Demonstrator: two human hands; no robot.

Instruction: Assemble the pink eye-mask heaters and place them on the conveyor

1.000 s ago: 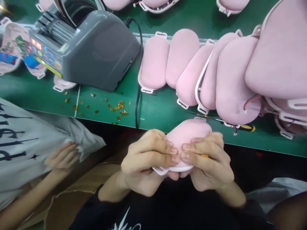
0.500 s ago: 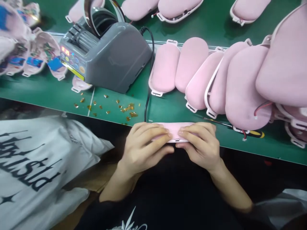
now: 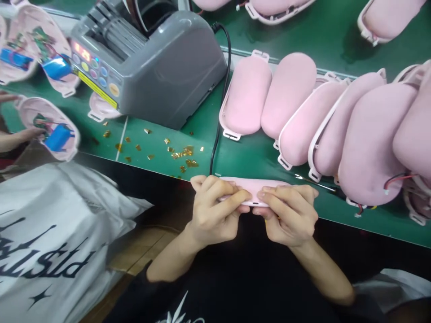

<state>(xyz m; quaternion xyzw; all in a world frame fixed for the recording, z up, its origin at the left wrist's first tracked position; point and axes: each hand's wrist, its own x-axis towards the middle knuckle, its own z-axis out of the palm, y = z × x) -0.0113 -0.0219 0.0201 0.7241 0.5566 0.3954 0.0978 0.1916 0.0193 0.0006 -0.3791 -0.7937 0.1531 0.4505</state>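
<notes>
Between my two hands is a pink plastic casing [image 3: 253, 192], held edge-on at the front edge of the green table, with a small dark slot in its white rim. My left hand [image 3: 213, 211] grips its left end, fingers on the pink face and thumb at the lower edge. The right hand [image 3: 292, 213] pinches the other end the same way. Both sets of fingertips press close to the middle, on either side of the slot. The casing's underside is hidden. A thin screwdriver [image 3: 318, 183] lies just beyond my right hand, its handle partly covered by a casing.
A grey tape dispenser [image 3: 168, 72] with a lit panel stands at the upper left, its black cable [image 3: 229, 76] running forward. Gold tape scraps [image 3: 183, 153] litter the table. Several pink casings [image 3: 247, 96] lean in a row rightward. A co-worker's hand [image 3: 35, 133] touches an open shell [image 3: 72, 130].
The view has shifted, so the casings sit farther right. My thumbs have bent in under the casing's rim. A co-worker's hand with an open shell and blue battery has appeared at the left.
</notes>
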